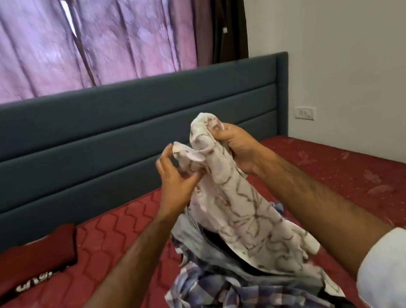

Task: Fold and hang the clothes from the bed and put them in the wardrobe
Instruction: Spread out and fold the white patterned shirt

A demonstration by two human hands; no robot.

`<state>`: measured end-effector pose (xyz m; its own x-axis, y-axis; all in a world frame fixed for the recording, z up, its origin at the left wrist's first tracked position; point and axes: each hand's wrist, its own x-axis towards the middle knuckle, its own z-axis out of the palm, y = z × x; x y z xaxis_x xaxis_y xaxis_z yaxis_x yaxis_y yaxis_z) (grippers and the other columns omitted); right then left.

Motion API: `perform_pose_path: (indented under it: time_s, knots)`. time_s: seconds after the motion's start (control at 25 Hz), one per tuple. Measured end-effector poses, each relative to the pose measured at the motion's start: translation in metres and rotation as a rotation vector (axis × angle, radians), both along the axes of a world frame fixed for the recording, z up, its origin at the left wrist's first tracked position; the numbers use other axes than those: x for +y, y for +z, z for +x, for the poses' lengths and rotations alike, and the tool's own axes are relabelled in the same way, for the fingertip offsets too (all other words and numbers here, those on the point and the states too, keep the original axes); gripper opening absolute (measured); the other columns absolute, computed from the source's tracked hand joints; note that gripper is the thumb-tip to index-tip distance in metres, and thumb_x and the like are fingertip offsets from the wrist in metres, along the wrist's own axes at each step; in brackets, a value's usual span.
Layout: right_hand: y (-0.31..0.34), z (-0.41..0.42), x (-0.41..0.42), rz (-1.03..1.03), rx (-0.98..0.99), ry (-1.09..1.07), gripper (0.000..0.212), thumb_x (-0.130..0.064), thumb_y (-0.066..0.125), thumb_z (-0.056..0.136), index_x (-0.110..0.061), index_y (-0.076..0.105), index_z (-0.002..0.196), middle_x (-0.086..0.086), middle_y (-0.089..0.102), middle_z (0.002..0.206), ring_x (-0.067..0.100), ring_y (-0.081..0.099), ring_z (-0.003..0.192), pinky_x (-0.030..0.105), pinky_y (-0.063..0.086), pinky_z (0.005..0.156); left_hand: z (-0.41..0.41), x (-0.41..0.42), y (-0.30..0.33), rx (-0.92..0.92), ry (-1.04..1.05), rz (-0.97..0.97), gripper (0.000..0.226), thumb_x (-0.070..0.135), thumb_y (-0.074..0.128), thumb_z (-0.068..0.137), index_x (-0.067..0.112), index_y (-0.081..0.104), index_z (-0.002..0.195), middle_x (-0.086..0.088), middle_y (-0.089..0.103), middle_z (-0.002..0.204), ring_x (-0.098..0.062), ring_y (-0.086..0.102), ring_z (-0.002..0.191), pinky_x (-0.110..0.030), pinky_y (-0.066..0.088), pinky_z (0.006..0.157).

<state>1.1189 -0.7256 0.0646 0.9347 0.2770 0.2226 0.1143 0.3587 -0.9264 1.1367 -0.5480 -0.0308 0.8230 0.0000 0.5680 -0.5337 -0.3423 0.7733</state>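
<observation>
A white shirt with a brown vine print (242,208) hangs above the bed, held up by both hands. My right hand (238,148) grips its bunched top edge. My left hand (177,182) pinches a fold of the same shirt just to the left. The shirt's lower end trails onto a heap of clothes: a grey garment (211,248) and a blue-and-white checked shirt (208,296). A folded dark red garment with white lettering (33,263) lies flat on the mattress at the left.
The red quilted mattress (359,177) stretches right toward a white wall with a socket (305,112). A dark blue padded headboard (113,130) runs along the back, with purple curtains (58,38) above it. No wardrobe or hangers are in view.
</observation>
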Motion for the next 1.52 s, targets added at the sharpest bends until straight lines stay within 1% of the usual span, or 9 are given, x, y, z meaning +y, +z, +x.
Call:
perform_pose_path:
  time_s: [0.12, 0.32, 0.48, 0.68, 0.88, 1.08, 1.16, 1.36, 1.52]
  knots:
    - [0.063, -0.032, 0.016, -0.020, -0.123, 0.162, 0.014, -0.025, 0.066, 0.095, -0.010, 0.067, 0.093, 0.011, 0.061, 0.083, 0.024, 0.056, 0.073, 0.039, 0.047, 0.074, -0.026, 0.026, 0.087, -0.156, -0.026, 0.223, 0.091, 0.058, 0.081, 0.073, 0.048, 0.032, 0.148, 0.012, 0.029, 0.157, -0.008, 0.030, 0.146, -0.043, 0.028, 0.120]
    - [0.159, -0.088, 0.050, -0.145, -0.281, 0.142, 0.031, -0.018, 0.051, 0.106, -0.015, 0.063, 0.077, -0.003, 0.058, 0.064, 0.007, 0.054, 0.057, 0.023, 0.050, 0.056, -0.093, 0.049, 0.171, 0.020, -0.496, 0.253, 0.045, 0.013, 0.084, 0.082, 0.017, 0.065, 0.123, -0.005, 0.072, 0.119, -0.018, 0.069, 0.110, -0.036, 0.057, 0.096]
    - [0.203, -0.098, 0.077, 0.083, -0.342, 0.014, 0.024, -0.011, 0.052, 0.104, -0.010, 0.064, 0.083, 0.002, 0.062, 0.069, 0.012, 0.059, 0.061, 0.027, 0.054, 0.063, -0.124, 0.100, 0.226, -0.329, 0.084, 0.318, 0.021, 0.051, 0.077, 0.075, 0.033, 0.065, 0.076, 0.002, 0.060, 0.085, -0.014, 0.062, 0.076, -0.024, 0.045, 0.068]
    - [0.247, -0.102, 0.104, 0.168, -0.383, -0.080, 0.018, -0.009, 0.054, 0.104, -0.007, 0.069, 0.095, 0.004, 0.074, 0.076, 0.016, 0.071, 0.069, 0.030, 0.061, 0.069, -0.159, 0.160, 0.273, -0.374, 0.534, 0.238, 0.033, 0.028, 0.067, 0.089, 0.015, 0.046, 0.067, -0.002, 0.055, 0.064, -0.029, 0.055, 0.067, -0.038, 0.037, 0.057]
    - [0.286, -0.123, 0.144, 0.171, -0.516, -0.113, 0.022, -0.007, 0.053, 0.104, -0.011, 0.067, 0.089, 0.001, 0.073, 0.075, 0.021, 0.067, 0.076, 0.034, 0.060, 0.071, -0.198, 0.212, 0.333, -0.387, 0.437, -0.275, 0.002, 0.015, 0.051, 0.074, 0.017, 0.053, 0.072, -0.014, 0.062, 0.074, -0.037, 0.064, 0.070, -0.049, 0.057, 0.050]
    - [0.302, -0.162, 0.185, 0.299, -0.691, 0.248, 0.019, -0.011, 0.051, 0.105, -0.013, 0.067, 0.115, 0.010, 0.070, 0.107, 0.026, 0.067, 0.098, 0.043, 0.057, 0.089, -0.253, 0.246, 0.362, -0.695, 0.378, -0.496, 0.022, 0.008, 0.054, 0.097, 0.023, 0.050, 0.081, 0.003, 0.051, 0.074, -0.001, 0.051, 0.062, -0.022, 0.046, 0.055]
    - [0.278, -0.159, 0.200, 0.106, -0.694, 0.419, 0.025, -0.018, 0.057, 0.101, -0.014, 0.063, 0.125, 0.011, 0.070, 0.113, 0.026, 0.069, 0.102, 0.042, 0.059, 0.089, -0.267, 0.279, 0.347, -0.752, 0.487, -0.435, 0.018, 0.004, 0.051, 0.096, 0.019, 0.052, 0.087, 0.009, 0.051, 0.076, 0.010, 0.048, 0.060, -0.013, 0.043, 0.062]
    - [0.099, -0.088, 0.213, -1.153, -0.712, 0.473, 0.047, -0.033, 0.067, 0.096, -0.012, 0.054, 0.137, 0.017, 0.065, 0.128, 0.021, 0.064, 0.106, 0.046, 0.055, 0.087, -0.277, 0.374, 0.190, 0.121, 0.428, 0.298, 0.024, -0.008, 0.059, 0.087, 0.013, 0.069, 0.088, 0.012, 0.072, 0.071, 0.003, 0.061, 0.062, -0.022, 0.048, 0.059]
    - [-0.117, -0.088, 0.191, -1.649, -0.566, 0.700, 0.010, -0.026, 0.068, 0.093, -0.017, 0.064, 0.090, -0.009, 0.065, 0.082, 0.001, 0.056, 0.066, 0.030, 0.045, 0.065, -0.290, 0.386, 0.006, 1.079, 0.118, 0.792, 0.031, -0.004, 0.053, 0.084, 0.014, 0.071, 0.102, -0.010, 0.076, 0.105, -0.018, 0.074, 0.089, -0.024, 0.051, 0.063]
